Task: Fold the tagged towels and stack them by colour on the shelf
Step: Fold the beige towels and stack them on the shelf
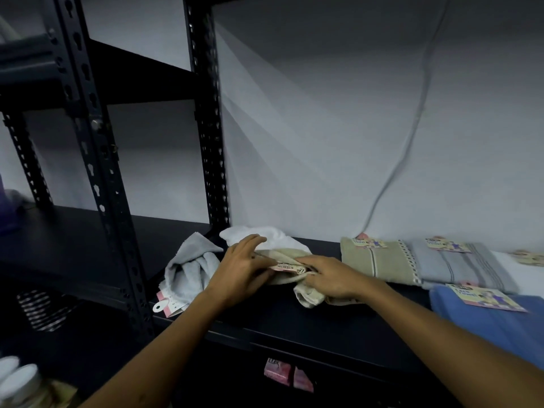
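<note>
While both hands bunch beige towel (pixel 297 267) at frame centre: left hand (pixel 241 270) pinches its tag end, right hand (pixel 332 276) grips other end; long axis left-right between hands, folded stacks lower right.

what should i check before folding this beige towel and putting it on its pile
1. Both hands on the crumpled beige towel: left hand and right hand grip it: ok.
2. Towel spread flat: not ok, bunched.
3. Its tag located: ok, between the hands.
4. Matching pile present: ok, folded beige towel to the right.
5. Grey towel and white towel out of the way: not ok, the white one touches the beige.
</note>
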The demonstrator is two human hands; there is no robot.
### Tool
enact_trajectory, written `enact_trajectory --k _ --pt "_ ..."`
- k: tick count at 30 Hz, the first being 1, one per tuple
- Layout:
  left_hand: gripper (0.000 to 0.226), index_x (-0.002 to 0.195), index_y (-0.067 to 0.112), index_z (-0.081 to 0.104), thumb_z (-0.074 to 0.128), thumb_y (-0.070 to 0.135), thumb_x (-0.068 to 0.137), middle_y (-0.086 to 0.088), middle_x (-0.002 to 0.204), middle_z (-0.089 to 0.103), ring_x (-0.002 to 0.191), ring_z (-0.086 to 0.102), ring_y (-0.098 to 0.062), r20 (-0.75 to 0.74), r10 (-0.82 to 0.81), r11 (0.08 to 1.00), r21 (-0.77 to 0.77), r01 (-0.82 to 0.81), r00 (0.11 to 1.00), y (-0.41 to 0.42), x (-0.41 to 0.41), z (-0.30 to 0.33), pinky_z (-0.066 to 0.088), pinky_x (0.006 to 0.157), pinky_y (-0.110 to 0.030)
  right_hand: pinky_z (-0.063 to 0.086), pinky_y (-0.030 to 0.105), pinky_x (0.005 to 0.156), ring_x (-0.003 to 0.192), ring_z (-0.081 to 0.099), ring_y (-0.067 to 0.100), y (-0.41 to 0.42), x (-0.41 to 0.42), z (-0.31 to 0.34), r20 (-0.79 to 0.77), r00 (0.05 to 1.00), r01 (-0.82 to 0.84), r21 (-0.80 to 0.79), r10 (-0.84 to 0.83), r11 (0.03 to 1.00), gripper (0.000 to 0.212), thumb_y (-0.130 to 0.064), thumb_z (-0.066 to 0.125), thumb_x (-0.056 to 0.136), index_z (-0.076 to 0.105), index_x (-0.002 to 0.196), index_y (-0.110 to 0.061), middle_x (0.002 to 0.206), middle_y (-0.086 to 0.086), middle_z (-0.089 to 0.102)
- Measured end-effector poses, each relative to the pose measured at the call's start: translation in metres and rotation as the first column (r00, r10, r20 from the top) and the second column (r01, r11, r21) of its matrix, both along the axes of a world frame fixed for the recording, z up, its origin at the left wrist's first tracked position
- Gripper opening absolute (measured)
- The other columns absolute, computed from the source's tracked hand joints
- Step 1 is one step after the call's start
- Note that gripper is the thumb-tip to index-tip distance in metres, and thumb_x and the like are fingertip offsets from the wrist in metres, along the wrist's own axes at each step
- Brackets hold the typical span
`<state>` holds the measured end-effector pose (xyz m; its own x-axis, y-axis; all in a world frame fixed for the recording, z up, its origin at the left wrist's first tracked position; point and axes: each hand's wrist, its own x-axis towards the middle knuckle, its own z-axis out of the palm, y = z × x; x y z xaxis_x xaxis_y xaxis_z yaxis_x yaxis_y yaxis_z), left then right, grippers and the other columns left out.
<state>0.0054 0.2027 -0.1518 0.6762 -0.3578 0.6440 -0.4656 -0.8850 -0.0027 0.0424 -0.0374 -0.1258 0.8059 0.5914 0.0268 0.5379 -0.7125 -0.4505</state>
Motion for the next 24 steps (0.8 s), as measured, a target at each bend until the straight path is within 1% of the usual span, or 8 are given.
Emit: enact_trajectory --k 3,6,8,10,13,16,20,24 --pt "0.031 0.096 0.019 0.076 0.056 0.040 0.087 -0.004 0.139 0.054 0.141 0.034 -0.019 -0.052 -0.074 0.970 -0.235 0.060 0.996 -0.006 0.006 0.024 0.033 0.103 -0.033 0.046 0.031 0.101 0.118 0.055 0.009 -0.010 0.002 0.021 0.003 1.000 -0.027 0.026 0.027 0.999 0.061 -0.034 0.065 0.079 0.048 0.137 -0.044 0.131 -0.013 0.060" --pt "0.023 0.090 0.009 0.075 0.067 0.030 0.084 -0.002 0.129 0.061 0.139 0.038 -0.014 -0.091 -0.155 0.921 -0.375 0.110 0.984 -0.012 0.019 0.059 0.038 0.107 -0.030 0.040 0.030 0.108 0.123 0.053 0.003 -0.015 0.008 0.052 0.036 0.999 -0.022 0.228 0.015 0.974 0.053 -0.041 0.072 0.080 0.057 0.130 -0.039 0.131 -0.017 0.060" --pt "0.022 0.089 0.005 0.075 0.076 0.026 0.082 -0.002 0.122 0.063 0.131 0.046 -0.009 -0.106 -0.199 0.865 -0.487 0.124 0.974 -0.018 0.022 0.089 0.044 0.101 -0.028 0.038 0.028 0.109 0.123 0.054 0.004 -0.016 0.011 0.075 0.027 0.999 -0.026 0.361 0.017 0.932 0.039 -0.030 0.076 0.083 0.064 0.121 -0.030 0.125 -0.011 0.063" --pt "0.024 0.086 0.004 0.075 0.079 0.026 0.077 -0.005 0.111 0.065 0.113 0.057 -0.007 -0.142 -0.287 0.797 -0.584 0.154 0.947 -0.025 0.020 0.121 0.048 0.088 -0.023 0.044 0.025 0.101 0.109 0.062 0.004 -0.017 0.011 0.098 0.045 0.999 -0.027 0.467 0.006 0.884 0.025 -0.015 0.076 0.084 0.069 0.108 -0.017 0.111 -0.003 0.069" --pt "0.013 0.083 0.003 0.076 0.078 0.016 0.082 -0.013 0.091 0.071 0.086 0.068 -0.023 -0.197 -0.428 0.742 -0.635 0.217 0.882 -0.034 0.012 0.164 0.052 0.075 -0.035 0.050 0.024 0.080 0.077 0.064 0.004 -0.018 0.006 0.131 0.067 0.997 -0.016 0.582 -0.029 0.813 0.010 -0.007 0.072 0.086 0.066 0.095 -0.007 0.083 0.001 0.069" --pt "0.008 0.089 0.006 0.078 0.076 0.012 0.084 -0.008 0.085 0.076 0.075 0.070 -0.016 -0.198 -0.424 0.685 -0.708 0.171 0.884 -0.040 0.005 0.194 0.055 0.070 -0.030 0.056 0.035 0.077 0.076 0.067 0.014 -0.018 0.002 0.159 0.017 0.999 0.023 0.690 -0.048 0.723 0.006 -0.009 0.069 0.089 0.064 0.093 -0.010 0.076 0.003 0.072" --pt "0.024 0.102 0.004 0.073 0.078 0.012 0.080 -0.013 0.089 0.076 0.076 0.072 -0.019 -0.158 -0.447 0.591 -0.791 0.158 0.880 -0.044 0.001 0.217 0.059 0.072 -0.030 0.054 0.025 0.058 0.068 0.069 0.013 -0.018 -0.007 0.191 0.062 0.993 0.012 0.775 -0.096 0.632 0.007 -0.008 0.069 0.090 0.065 0.095 -0.009 0.077 0.005 0.074" --pt "0.040 0.114 0.014 0.067 0.081 0.008 0.076 -0.017 0.096 0.074 0.084 0.072 -0.025 -0.169 -0.478 0.507 -0.854 0.114 0.862 -0.040 0.004 0.221 0.061 0.078 -0.038 0.059 0.027 0.064 0.072 0.073 0.016 -0.020 -0.011 0.205 0.072 0.979 0.035 0.863 -0.192 0.504 0.008 -0.005 0.070 0.088 0.067 0.095 -0.007 0.084 0.009 0.074"
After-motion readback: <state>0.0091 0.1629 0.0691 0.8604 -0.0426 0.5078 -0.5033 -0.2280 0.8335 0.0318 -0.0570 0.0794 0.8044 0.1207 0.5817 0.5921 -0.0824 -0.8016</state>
